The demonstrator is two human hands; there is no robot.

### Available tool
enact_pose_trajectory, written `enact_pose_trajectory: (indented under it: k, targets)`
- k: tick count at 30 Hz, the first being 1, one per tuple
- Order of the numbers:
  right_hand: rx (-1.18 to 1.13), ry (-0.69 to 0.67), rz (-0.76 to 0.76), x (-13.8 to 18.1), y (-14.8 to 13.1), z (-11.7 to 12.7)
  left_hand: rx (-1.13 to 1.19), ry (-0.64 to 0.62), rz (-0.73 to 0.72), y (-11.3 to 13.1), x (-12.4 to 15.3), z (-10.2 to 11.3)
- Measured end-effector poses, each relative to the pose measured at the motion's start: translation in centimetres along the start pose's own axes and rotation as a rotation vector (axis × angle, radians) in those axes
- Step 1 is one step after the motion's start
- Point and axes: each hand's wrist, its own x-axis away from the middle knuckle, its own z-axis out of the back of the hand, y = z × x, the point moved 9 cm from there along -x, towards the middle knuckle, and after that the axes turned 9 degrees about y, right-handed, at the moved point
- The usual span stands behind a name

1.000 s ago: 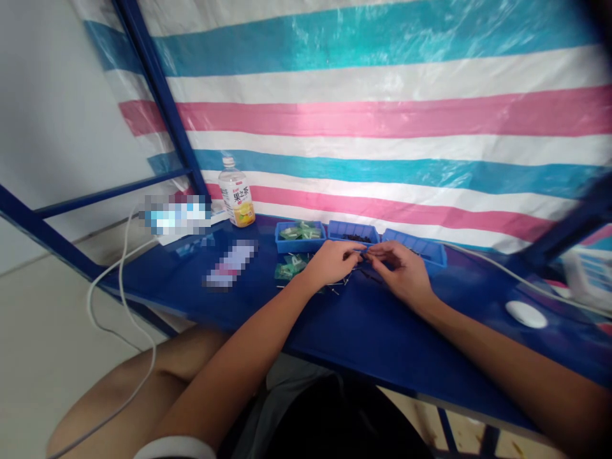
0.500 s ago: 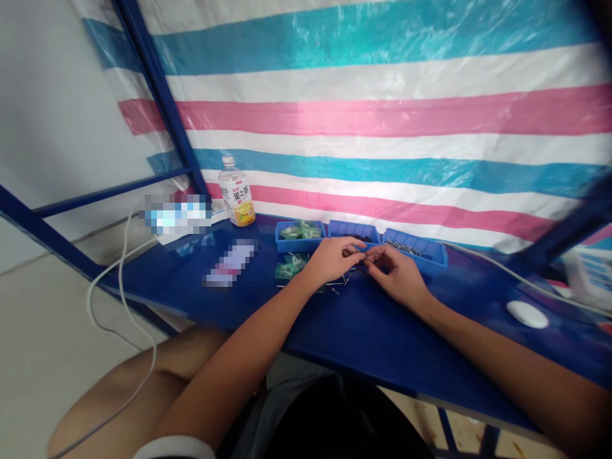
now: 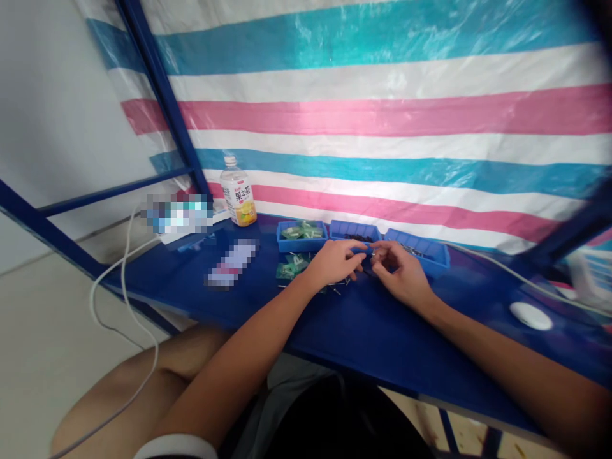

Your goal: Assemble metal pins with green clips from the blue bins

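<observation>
My left hand (image 3: 335,261) and my right hand (image 3: 399,271) meet fingertip to fingertip over the blue table (image 3: 363,325), just in front of the middle blue tray (image 3: 352,229). Both are pinched shut on something small between them that I cannot make out. Thin metal pins (image 3: 335,288) lie scattered on the table under my left hand. Small green parts (image 3: 291,266) lie to its left, and more of them fill the left blue tray (image 3: 301,234). The right blue tray (image 3: 423,252) sits behind my right hand.
A drink bottle (image 3: 238,191) stands at the back left by a blue frame post (image 3: 165,105). A white cable (image 3: 122,280) hangs off the table's left edge. A white round object (image 3: 530,315) lies at the right. A striped plastic sheet (image 3: 382,115) hangs behind.
My right hand has drawn slightly back towards my left and its fingers have curled tighter. The hands stay together at the same spot; the view has shifted slightly.
</observation>
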Motion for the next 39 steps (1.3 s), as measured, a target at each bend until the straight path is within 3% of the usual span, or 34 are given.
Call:
enact_pose_trajectory:
  k: [3,10,14,21,39]
  targets:
    - [0.044,0.037,-0.020,0.0,0.1,0.5,0.047,-0.015,-0.013,-0.1,-0.1,-0.4]
    - [0.085,0.016,0.037,0.0,0.1,0.1,0.024,0.086,-0.083,0.2,-0.6,0.6]
    - [0.091,-0.036,0.068,0.1,0.3,-0.6,0.061,0.060,-0.081,0.3,-0.5,0.7]
    - [0.027,-0.024,0.011,0.1,0.3,-0.3,0.008,0.159,-0.042,-0.4,-0.6,1.6]
    - [0.199,-0.176,0.143,0.3,-0.6,-1.6,0.122,0.158,-0.140,0.5,-0.8,1.4]
